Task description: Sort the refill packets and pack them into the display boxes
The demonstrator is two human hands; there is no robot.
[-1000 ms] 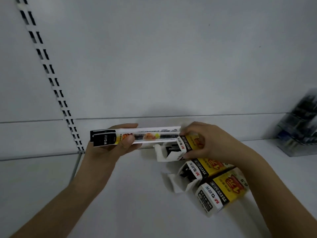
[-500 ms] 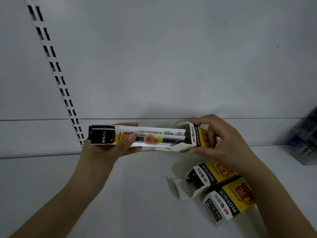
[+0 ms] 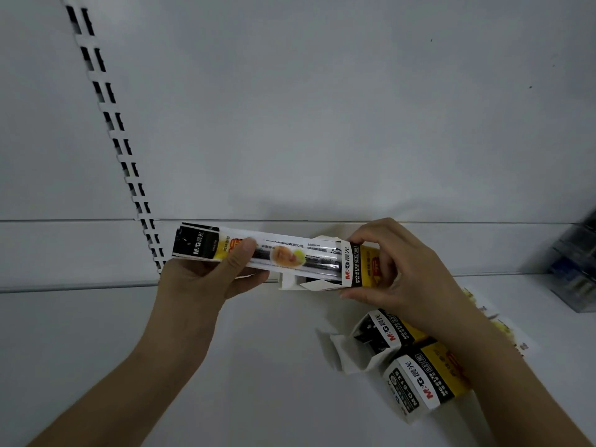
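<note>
A white shelf [image 3: 225, 366] runs under a pale back wall [image 3: 322, 108], with a slotted upright rail [image 3: 109, 124] climbing the wall on the left. At the shelf's far right edge stands a clear plastic bin [image 3: 574, 272], its contents too blurred to name.

Toward the shelf's right front lie two display boxes: a closed display box [image 3: 422, 382] nearest the front edge and, touching it behind, an open display box [image 3: 377, 337] with its white flap spread on the shelf.

Above the shelf's back edge, the right hand [image 3: 396, 269] grips a third, held display box [image 3: 358, 266], thumb below and fingers curled over its top, open end facing left. The left hand [image 3: 206, 279] pinches a long refill packet [image 3: 258, 253], thumb on its face and fingers beneath. The packet's right end seems to sit inside the box mouth.
</note>
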